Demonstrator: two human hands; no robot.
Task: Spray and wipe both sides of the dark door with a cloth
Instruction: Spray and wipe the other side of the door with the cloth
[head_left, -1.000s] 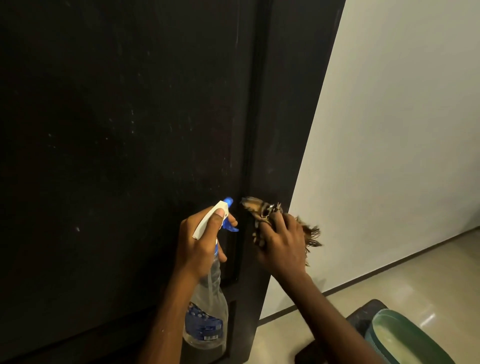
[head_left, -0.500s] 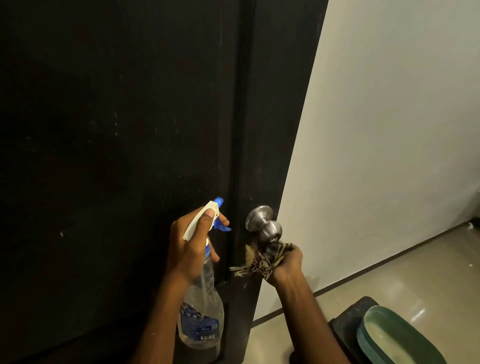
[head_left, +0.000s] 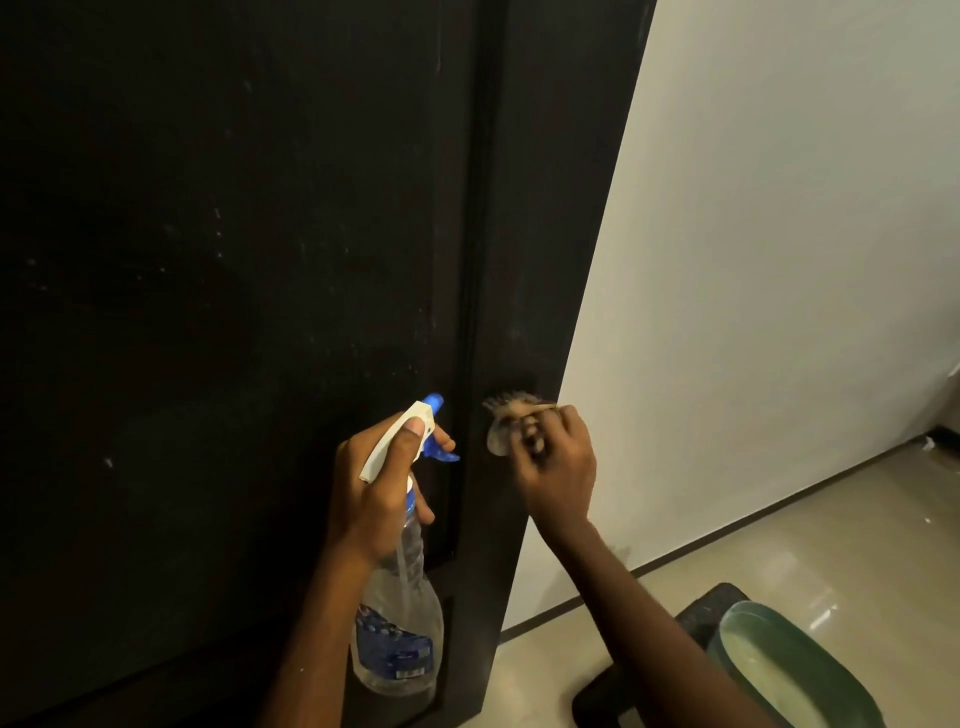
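Blurred cloth (head_left: 511, 408) in the closed right hand (head_left: 558, 467) hides the knob; left hand (head_left: 374, 499) grips the spray bottle (head_left: 397, 613).

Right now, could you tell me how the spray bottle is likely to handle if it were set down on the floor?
The spray bottle looks mostly empty and clear, so probably light. Its thin plastic likely flexes under the left hand. Tall and narrow-necked, it may tip easily.
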